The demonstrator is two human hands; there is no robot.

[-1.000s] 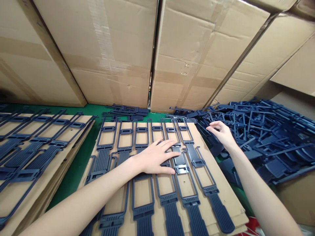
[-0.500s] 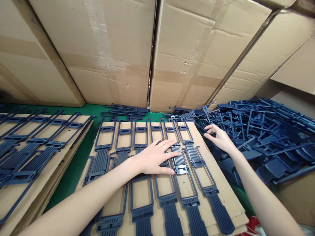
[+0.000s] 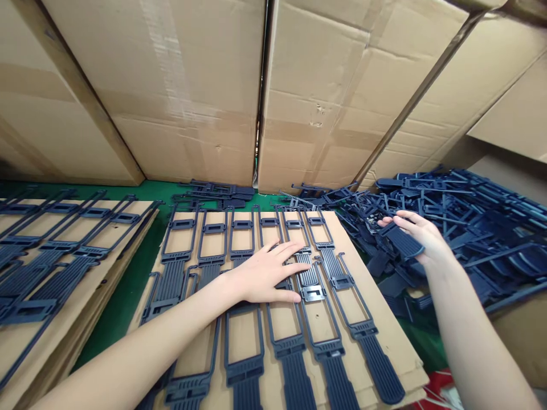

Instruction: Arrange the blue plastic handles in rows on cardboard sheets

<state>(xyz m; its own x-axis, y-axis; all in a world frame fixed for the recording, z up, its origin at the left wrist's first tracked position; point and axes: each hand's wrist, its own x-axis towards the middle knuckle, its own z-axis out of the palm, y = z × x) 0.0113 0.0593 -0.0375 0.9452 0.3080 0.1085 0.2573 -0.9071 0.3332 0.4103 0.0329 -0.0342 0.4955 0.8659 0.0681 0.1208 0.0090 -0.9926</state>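
Observation:
My left hand (image 3: 273, 273) lies palm down with its fingers spread over rows of dark blue plastic frame pieces (image 3: 285, 344) on a cardboard sheet (image 3: 320, 316). These pieces have a rectangular open frame and a ribbed, paddle-like end. At the edge of a heap to the right, my right hand (image 3: 427, 236) is closed on a dark blue plastic frame piece (image 3: 404, 242). Its ribbed end shows below my fingers; where the rest of it lies cannot be made out against the heap.
A tangled heap of the same pieces (image 3: 491, 228) fills the right side. Another cardboard sheet (image 3: 106, 270) with more pieces lies at the left. Loose pieces (image 3: 213, 193) rest on the green surface (image 3: 115, 307) behind. Large cardboard boxes (image 3: 192, 74) stand at the back.
My right hand has moved rightward over the heap and gone from holding nothing to gripping a frame piece. My left hand stays where it was.

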